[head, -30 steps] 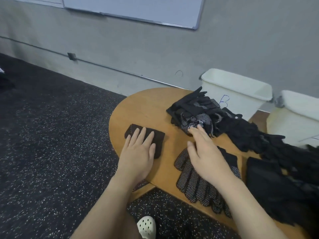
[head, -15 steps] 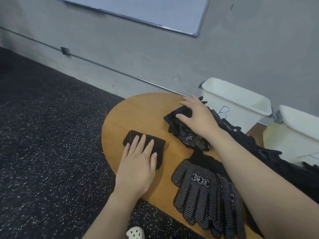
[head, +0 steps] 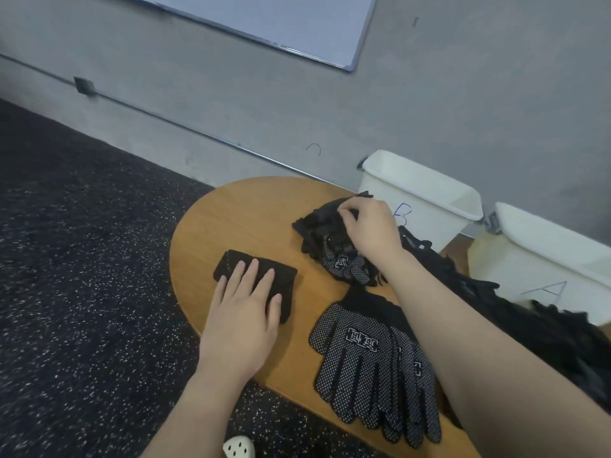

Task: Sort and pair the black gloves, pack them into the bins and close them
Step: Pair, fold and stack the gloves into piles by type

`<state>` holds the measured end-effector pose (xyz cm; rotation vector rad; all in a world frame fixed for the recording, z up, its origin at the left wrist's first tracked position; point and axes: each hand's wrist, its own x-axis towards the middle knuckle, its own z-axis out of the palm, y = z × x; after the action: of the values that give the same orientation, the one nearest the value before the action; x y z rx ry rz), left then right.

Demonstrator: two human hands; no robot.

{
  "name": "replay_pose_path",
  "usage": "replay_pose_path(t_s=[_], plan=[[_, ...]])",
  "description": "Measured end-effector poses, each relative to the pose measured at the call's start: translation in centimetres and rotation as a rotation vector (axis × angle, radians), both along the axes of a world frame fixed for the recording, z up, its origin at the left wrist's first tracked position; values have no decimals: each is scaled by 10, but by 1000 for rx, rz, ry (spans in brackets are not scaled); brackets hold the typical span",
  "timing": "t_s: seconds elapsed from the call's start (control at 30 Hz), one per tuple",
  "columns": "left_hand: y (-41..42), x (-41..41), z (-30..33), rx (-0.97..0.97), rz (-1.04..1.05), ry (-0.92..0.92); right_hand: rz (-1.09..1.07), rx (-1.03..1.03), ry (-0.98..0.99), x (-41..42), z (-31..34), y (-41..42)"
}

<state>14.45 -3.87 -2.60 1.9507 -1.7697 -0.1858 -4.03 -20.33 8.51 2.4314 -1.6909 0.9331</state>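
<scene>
The tabletop [head: 238, 219] carries the loose heap of gloves [head: 334, 256] in front of bin B [head: 426, 206], with bin A [head: 542, 259] to its right. A dotted pair [head: 370, 368] lies flat near the front edge. The right hand [head: 367, 229] pinches a glove at the heap's top; tangled neighbours could come up with it and slide off. The left hand [head: 244, 312] lies flat, fingers straight, on a folded pair [head: 284, 276] by the rim, where a nudge could drop it.
</scene>
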Motion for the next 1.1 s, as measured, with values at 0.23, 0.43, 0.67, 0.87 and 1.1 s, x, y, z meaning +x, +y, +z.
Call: replay_pose_path(t_s=[0.23,0.43,0.67,0.87,1.1], plan=[[13,-10,4,-13,50,12,15,46,93,-8,-9,11],[13,-13,3,-23,51,24,152,16,89,7,-12,-4],[7,-8,0,-33,20,33,75,113,362,17,-13,-33],[5,-4,-1,-33,-3,32,50,73,256,18,-14,-39],[5,-4,-1,-36,3,16,9,-28,-33,1,4,-32]])
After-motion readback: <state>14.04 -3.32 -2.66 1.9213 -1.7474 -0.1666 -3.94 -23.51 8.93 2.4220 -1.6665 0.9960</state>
